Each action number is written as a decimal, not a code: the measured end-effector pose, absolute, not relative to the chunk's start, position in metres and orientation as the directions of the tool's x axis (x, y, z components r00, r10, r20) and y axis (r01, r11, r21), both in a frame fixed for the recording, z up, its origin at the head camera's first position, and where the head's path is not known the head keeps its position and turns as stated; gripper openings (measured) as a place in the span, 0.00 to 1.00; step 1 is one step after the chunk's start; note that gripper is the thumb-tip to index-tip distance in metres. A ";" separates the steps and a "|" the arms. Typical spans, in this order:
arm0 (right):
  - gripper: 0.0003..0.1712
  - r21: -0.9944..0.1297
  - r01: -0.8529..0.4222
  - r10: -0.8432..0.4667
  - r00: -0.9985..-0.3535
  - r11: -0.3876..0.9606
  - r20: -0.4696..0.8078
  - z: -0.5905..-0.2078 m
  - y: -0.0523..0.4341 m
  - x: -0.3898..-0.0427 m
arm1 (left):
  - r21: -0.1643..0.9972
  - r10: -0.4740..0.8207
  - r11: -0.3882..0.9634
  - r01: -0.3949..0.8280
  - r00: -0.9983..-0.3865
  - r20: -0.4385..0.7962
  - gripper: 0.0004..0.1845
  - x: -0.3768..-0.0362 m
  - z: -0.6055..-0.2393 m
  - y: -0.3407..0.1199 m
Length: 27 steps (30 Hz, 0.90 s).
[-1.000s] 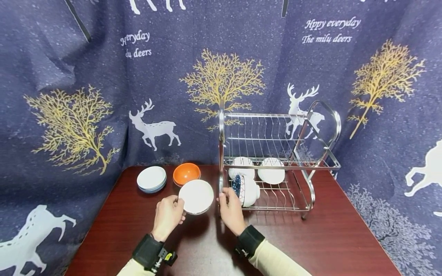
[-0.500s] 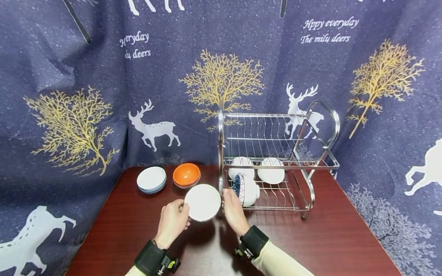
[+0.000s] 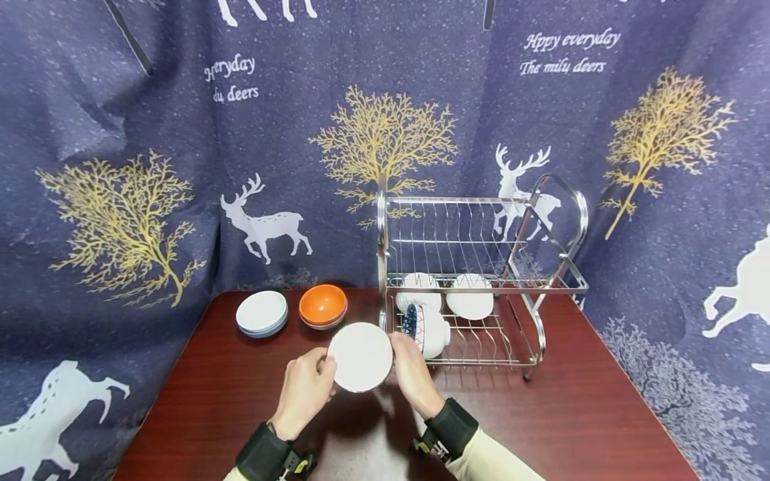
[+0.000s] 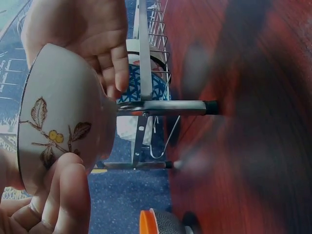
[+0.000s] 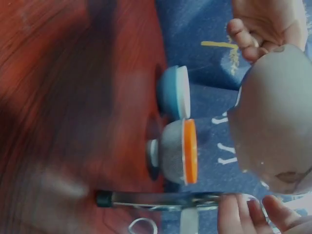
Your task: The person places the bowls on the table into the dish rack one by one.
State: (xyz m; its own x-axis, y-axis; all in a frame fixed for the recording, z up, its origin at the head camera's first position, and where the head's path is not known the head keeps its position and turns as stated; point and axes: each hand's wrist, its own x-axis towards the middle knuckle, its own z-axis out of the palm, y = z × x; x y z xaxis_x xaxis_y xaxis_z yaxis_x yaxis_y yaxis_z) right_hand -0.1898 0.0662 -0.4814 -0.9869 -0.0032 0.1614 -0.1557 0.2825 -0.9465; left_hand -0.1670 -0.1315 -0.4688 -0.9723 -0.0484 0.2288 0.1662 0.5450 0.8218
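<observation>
My left hand [image 3: 305,391] grips the left side of a white bowl [image 3: 361,358], holding it above the table in front of the rack. In the left wrist view the bowl's outside carries brown leaves and yellow berries, with the left fingers [image 4: 73,187] against its wall. The right hand [image 3: 416,375] is at the bowl's right rim, its fingers loosely extended and not curled round it. In the right wrist view the right thumb and fingertips [image 5: 239,214] lie apart just below the bowl's edge.
A steel two-tier dish rack [image 3: 481,292] stands at the right. Its lower tier holds white bowls [image 3: 470,297] and a blue-patterned bowl [image 3: 432,332]. Left of it are an orange bowl [image 3: 323,305] and a stack of pale blue-white bowls [image 3: 262,312] on the red-brown table [image 3: 210,401].
The left hand has carried the white bowl rightward and slightly nearer. The right hand has come off the rack's left post and now lies alongside the bowl's rim.
</observation>
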 end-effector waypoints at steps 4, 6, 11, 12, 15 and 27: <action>0.22 -0.974 -0.137 -0.068 -0.990 0.178 0.127 -0.476 0.066 -0.186 | 0.833 -0.058 0.527 0.167 -0.971 0.231 0.08 -0.167 -0.468 -0.131; 0.22 -0.991 -0.102 -0.115 -0.989 0.090 0.091 -0.476 0.066 -0.185 | 0.840 -0.060 0.517 0.167 -0.971 0.230 0.08 -0.167 -0.466 -0.131; 0.27 -0.985 0.059 -0.254 -0.967 -0.163 -0.016 -0.478 0.069 -0.183 | 0.852 -0.066 0.499 0.157 -0.974 0.217 0.08 -0.166 -0.465 -0.132; 0.28 -0.976 0.085 -0.280 -0.960 -0.199 -0.026 -0.479 0.071 -0.183 | 0.854 -0.066 0.497 0.155 -0.974 0.216 0.08 -0.166 -0.465 -0.133; 0.30 -0.949 0.138 -0.342 -0.939 -0.284 -0.035 -0.480 0.075 -0.185 | 0.860 -0.064 0.488 0.147 -0.977 0.203 0.08 -0.166 -0.467 -0.134; 0.29 -0.910 0.210 -0.380 -0.923 -0.358 -0.063 -0.484 0.085 -0.186 | 0.871 -0.029 0.463 0.166 -0.979 0.202 0.08 -0.169 -0.470 -0.132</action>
